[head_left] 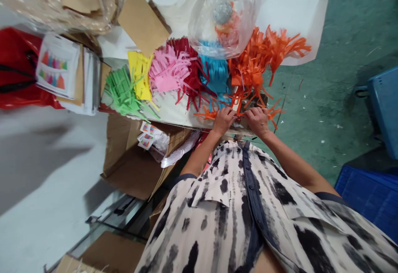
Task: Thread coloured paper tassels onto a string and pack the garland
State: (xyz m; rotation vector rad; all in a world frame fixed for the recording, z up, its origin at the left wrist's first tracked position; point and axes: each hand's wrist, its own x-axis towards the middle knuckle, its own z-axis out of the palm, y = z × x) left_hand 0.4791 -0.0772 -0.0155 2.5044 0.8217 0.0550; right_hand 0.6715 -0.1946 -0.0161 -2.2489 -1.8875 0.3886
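At the table's front edge, my left hand [224, 120] and my right hand [257, 120] face each other, a small gap apart. Both have their fingers closed on a twisted orange paper tassel [205, 113], whose fringed ends spread out on either side of them. Just beyond lies a pile of orange fringed paper [248, 68]. To its left are blue fringed paper [214, 72], dark red fringed paper [194, 84], pink fringed paper [169, 70], yellow fringed paper [141, 74] and green fringed paper [121, 86]. My fingertips hide the tassel's middle.
A clear plastic bag [202, 20] holds orange pieces behind the fringes. Printed cards [57, 66] stand at the left beside a red bag [18, 70]. An open cardboard box [127, 157] sits below the table edge. Blue crates [370, 198] are on the right.
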